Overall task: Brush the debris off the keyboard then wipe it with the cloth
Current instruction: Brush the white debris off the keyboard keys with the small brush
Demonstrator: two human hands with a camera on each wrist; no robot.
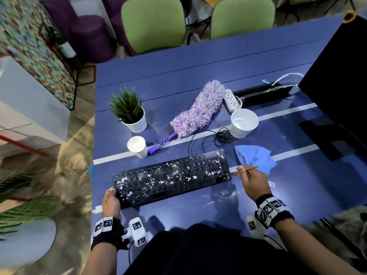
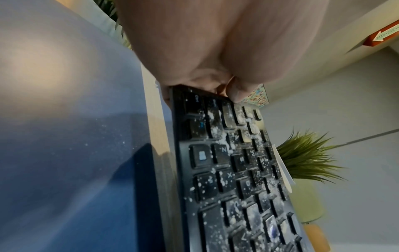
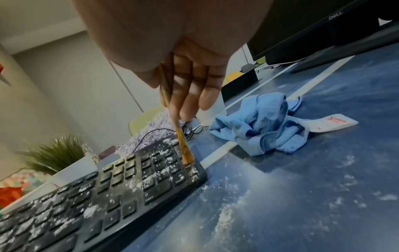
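A black keyboard [image 1: 170, 176] [image 2: 233, 179] [image 3: 112, 192] lies on the blue table, its keys speckled with white powder. My left hand [image 1: 111, 198] [image 2: 207, 71] grips its near left corner, thumb on top. My right hand [image 1: 251, 180] [image 3: 187, 81] pinches a thin wooden brush [image 1: 245, 169] [image 3: 183, 146]. Its bristles touch the keyboard's right edge by the number pad. A crumpled blue cloth [image 1: 254, 157] [image 3: 263, 124] lies just right of the keyboard, beyond my right hand.
Behind the keyboard stand a small white cup [image 1: 137, 146], a potted plant [image 1: 130, 112], a purple fluffy duster [image 1: 195, 112], a white bowl [image 1: 243, 122] and a power strip [image 1: 230, 100]. A black monitor [image 1: 341, 80] stands at the right. White powder dusts the table [image 1: 224, 195] near the keyboard's right end.
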